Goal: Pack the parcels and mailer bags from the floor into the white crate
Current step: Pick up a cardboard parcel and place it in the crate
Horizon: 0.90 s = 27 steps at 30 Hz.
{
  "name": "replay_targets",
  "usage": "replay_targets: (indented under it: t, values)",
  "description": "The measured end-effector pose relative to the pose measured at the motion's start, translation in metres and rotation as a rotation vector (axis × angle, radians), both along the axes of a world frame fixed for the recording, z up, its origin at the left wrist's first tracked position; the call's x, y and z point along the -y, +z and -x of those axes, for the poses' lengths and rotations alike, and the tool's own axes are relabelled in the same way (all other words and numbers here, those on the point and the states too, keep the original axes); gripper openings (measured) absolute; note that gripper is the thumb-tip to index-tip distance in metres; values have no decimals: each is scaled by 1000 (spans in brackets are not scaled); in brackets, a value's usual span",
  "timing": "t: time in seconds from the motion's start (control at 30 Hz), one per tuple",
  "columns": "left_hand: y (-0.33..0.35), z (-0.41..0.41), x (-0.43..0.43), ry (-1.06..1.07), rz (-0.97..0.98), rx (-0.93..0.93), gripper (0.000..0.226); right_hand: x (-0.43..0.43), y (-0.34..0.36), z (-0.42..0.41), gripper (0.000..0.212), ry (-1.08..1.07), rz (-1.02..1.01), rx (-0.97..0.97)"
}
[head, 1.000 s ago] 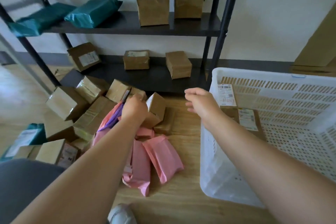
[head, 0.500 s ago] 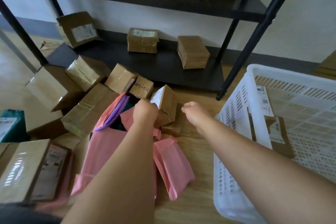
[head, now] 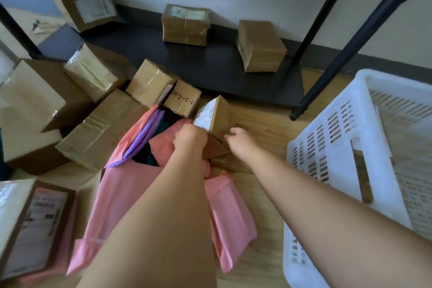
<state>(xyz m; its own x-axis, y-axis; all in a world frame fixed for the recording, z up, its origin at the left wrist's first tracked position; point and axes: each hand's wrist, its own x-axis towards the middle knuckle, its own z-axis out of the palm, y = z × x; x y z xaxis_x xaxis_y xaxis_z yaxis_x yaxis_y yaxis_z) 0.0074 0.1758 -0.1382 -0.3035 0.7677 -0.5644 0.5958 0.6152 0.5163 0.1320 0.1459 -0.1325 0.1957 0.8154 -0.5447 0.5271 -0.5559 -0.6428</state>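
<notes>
A small brown box (head: 221, 116) with a white label stands tilted on the wooden floor, in front of the black shelf. My left hand (head: 190, 138) is curled against its labelled left side, and my right hand (head: 238, 141) curls round its lower right edge. Pink mailer bags (head: 127, 194) lie under my left forearm, and another pink bag (head: 230, 220) lies between my arms. A purple mailer (head: 145, 134) pokes out of the pile. The white crate (head: 327, 147) stands to the right with a brown parcel (head: 362, 177) showing through its wall.
Several brown boxes (head: 98, 128) are heaped on the floor at the left, and a labelled one (head: 35, 224) lies at the lower left. The black bottom shelf (head: 217, 68) carries three boxes. A black shelf post (head: 327, 75) stands between the pile and the crate.
The view has tilted down and moved closer to the pile. My right hand has moved left from the crate to the small box's right edge. My left hand stays at the box.
</notes>
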Motion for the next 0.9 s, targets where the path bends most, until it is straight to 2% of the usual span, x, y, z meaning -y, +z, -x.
replay_targets:
  t: [0.07, 0.17, 0.3, 0.43, 0.6, 0.77, 0.9]
  values:
    - [-5, 0, 0, 50, 37, 68, 67, -1, -6, -1, 51, -25, 22, -43]
    - [-6, -2, 1, 15, 51, 167, 86, -1, -12, -6, 46, -93, 60, -116]
    - [0, -3, 0, 27, 52, 169, 95, 2, -5, -16, 31, -150, 79, -178]
    - [14, -1, 7, 110, 45, 243, 93, 6, 11, -22, 31, -167, 64, -193]
    - [32, 3, 37, 195, -32, 464, 72, 23, 43, -29, 29, -173, -9, -191]
    - [67, 4, 68, 238, -146, 622, 72, 48, 91, -34, 36, -130, -105, -168]
    - [100, 2, 87, 242, -215, 705, 71, 68, 132, -44, 32, -107, -196, -178]
